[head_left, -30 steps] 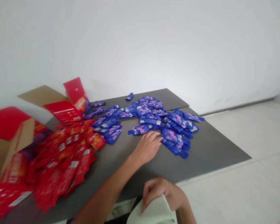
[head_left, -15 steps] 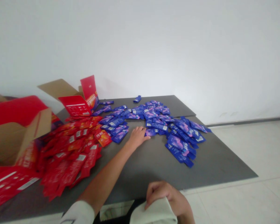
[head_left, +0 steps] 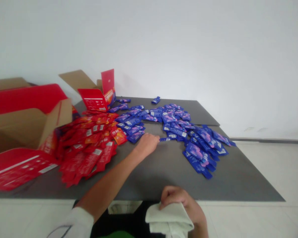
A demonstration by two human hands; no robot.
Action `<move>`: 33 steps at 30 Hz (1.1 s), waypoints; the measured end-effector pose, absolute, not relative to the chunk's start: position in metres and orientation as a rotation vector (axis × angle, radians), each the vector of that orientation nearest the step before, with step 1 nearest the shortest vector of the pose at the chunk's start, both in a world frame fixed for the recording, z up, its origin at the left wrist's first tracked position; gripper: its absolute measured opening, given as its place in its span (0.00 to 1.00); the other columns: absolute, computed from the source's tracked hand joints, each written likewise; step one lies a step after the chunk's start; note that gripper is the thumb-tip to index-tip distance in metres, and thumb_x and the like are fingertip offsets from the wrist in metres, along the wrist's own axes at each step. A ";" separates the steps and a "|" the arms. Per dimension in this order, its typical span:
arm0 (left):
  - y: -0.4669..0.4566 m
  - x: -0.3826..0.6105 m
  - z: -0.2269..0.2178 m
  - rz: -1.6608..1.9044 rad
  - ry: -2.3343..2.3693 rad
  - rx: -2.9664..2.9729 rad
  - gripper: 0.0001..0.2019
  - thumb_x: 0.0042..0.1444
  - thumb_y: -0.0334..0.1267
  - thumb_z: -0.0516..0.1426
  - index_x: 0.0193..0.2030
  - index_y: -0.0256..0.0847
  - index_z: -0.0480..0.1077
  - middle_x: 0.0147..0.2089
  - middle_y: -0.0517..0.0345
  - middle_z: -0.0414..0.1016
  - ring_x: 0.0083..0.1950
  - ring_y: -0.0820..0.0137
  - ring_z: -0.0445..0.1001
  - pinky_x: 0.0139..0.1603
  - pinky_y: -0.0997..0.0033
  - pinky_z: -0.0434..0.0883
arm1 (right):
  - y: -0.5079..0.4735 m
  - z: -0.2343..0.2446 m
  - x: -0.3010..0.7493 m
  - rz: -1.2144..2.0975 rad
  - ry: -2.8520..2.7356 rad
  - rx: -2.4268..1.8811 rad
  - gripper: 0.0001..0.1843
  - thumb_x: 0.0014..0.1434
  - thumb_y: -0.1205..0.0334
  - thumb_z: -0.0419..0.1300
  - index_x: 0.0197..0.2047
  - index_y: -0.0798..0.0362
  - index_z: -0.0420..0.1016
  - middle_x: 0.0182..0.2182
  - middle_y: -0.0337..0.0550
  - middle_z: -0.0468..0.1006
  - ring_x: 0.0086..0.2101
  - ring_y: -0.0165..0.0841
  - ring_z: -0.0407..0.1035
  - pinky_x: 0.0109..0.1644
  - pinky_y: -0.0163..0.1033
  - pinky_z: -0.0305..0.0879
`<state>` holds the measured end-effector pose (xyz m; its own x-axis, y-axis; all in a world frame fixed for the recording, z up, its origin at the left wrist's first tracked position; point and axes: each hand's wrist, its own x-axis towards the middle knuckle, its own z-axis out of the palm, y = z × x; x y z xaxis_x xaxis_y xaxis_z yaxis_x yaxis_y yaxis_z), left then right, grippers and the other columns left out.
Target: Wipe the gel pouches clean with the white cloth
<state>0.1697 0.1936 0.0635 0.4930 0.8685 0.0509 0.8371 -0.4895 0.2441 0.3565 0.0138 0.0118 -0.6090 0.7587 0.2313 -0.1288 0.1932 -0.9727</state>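
Left hand (head_left: pixel 146 146) has bunched up since the last frame, fingers (head_left: pixel 155 140) curled right at the end of a thin blue sachet (head_left: pixel 165 139); can't tell if you've got it gripped. Nearer, bottom ctr, your rt hand (head_left: pixel 175 195) is clenched on a pale cloth (head_left: pixel 169 215), just below the edge of the grey table (head_left: pixel 238 185). Further on, blue sachets (head_left: pixel 176 132) lie heaped mid-frame, red sachets (head_left: pixel 89 155) left of them, open cartons (head_left: pixel 27 129) upper left, and one stray blue sachet (head_left: pixel 155 100) by the wall.
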 end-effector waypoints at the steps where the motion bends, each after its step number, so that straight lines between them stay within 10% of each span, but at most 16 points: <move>1: 0.184 0.160 0.067 0.271 1.470 2.509 0.12 0.72 0.38 0.51 0.47 0.36 0.74 0.45 0.42 0.82 0.52 0.55 0.81 0.55 0.56 0.72 | 0.013 0.011 0.357 1.508 -1.732 -0.598 0.18 0.62 0.46 0.69 0.44 0.51 0.89 0.32 0.47 0.78 0.30 0.30 0.71 0.34 0.34 0.65; 9: 0.088 0.085 0.048 0.493 1.296 1.633 0.18 0.70 0.54 0.51 0.55 0.43 0.65 0.38 0.57 0.82 0.30 0.64 0.83 0.22 0.73 0.73 | 0.012 0.007 0.361 1.535 -1.729 -0.589 0.17 0.62 0.47 0.68 0.46 0.50 0.89 0.33 0.47 0.78 0.31 0.32 0.71 0.35 0.37 0.67; 16: 0.035 0.054 0.028 0.542 1.467 1.929 0.34 0.69 0.46 0.56 0.78 0.43 0.49 0.60 0.42 0.78 0.59 0.56 0.79 0.58 0.54 0.76 | 0.008 0.016 0.359 1.479 -1.658 -0.753 0.21 0.62 0.42 0.66 0.43 0.50 0.88 0.33 0.46 0.76 0.31 0.34 0.71 0.35 0.39 0.69; 20: 0.009 0.047 0.035 0.631 1.461 2.396 0.31 0.68 0.46 0.58 0.76 0.48 0.57 0.74 0.43 0.61 0.73 0.52 0.64 0.70 0.45 0.66 | 0.011 0.021 0.355 1.292 -1.674 -0.876 0.24 0.64 0.38 0.64 0.39 0.53 0.85 0.33 0.47 0.76 0.33 0.37 0.71 0.37 0.41 0.71; 25: -0.016 0.043 0.022 0.707 1.190 2.649 0.16 0.70 0.39 0.57 0.62 0.45 0.74 0.65 0.46 0.73 0.66 0.58 0.71 0.65 0.55 0.71 | 0.021 0.020 0.340 1.001 -1.553 -1.202 0.15 0.67 0.49 0.64 0.44 0.52 0.83 0.38 0.46 0.80 0.37 0.36 0.73 0.41 0.39 0.72; 33: -0.024 0.049 -0.010 0.749 1.094 2.700 0.14 0.71 0.40 0.58 0.60 0.47 0.75 0.63 0.55 0.78 0.64 0.63 0.73 0.63 0.58 0.67 | 0.047 0.043 0.299 0.663 -1.896 -1.148 0.19 0.70 0.64 0.57 0.61 0.48 0.78 0.49 0.49 0.80 0.48 0.38 0.75 0.52 0.42 0.72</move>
<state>0.0494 -0.0243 -0.0103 0.6132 0.6831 0.3967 0.6165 -0.7279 0.3002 0.2987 0.0471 0.0429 -0.2637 0.8929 0.3650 0.4711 0.4494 -0.7590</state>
